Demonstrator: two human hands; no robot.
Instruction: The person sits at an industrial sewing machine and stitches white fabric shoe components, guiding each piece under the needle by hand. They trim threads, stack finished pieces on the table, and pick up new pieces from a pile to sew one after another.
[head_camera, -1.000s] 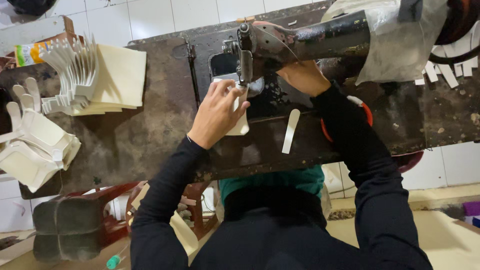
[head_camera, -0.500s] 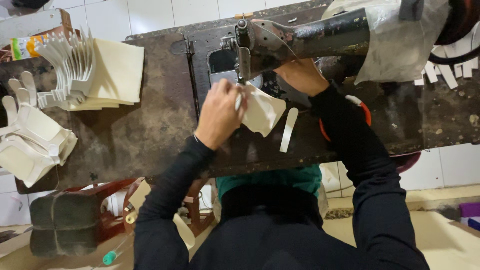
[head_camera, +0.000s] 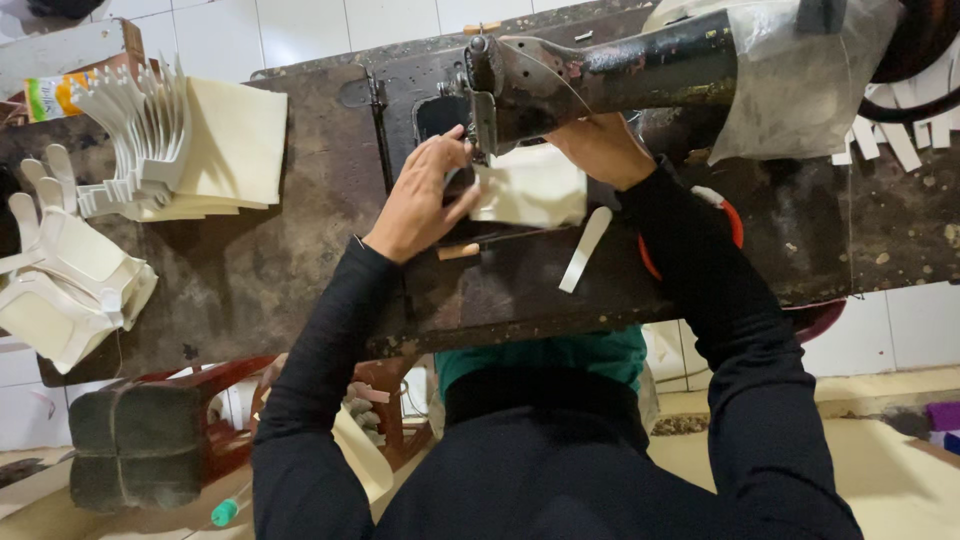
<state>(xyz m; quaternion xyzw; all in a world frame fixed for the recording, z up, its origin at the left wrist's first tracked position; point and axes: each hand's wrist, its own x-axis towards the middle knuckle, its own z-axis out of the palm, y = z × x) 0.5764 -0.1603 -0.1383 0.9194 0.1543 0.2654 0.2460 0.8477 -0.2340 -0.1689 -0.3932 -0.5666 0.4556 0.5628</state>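
My left hand rests on the dark machine bed, its fingers pressing the left edge of a cream fabric piece just under the sewing machine head. My right hand reaches beneath the machine arm and holds the same fabric piece from the right; its fingers are partly hidden by the machine. A small wooden-handled tool lies just below my left hand. A narrow white strip lies to the right of the fabric.
Stacks of cut cream glove pieces and finished white gloves sit at the table's left. White strips lie at the far right. A plastic cover wraps the machine arm. A dark bundle sits below left.
The fabric piece, lifted and folded in my left hand half a second ago, now lies flat under the machine head. My left hand has moved up to the needle area.
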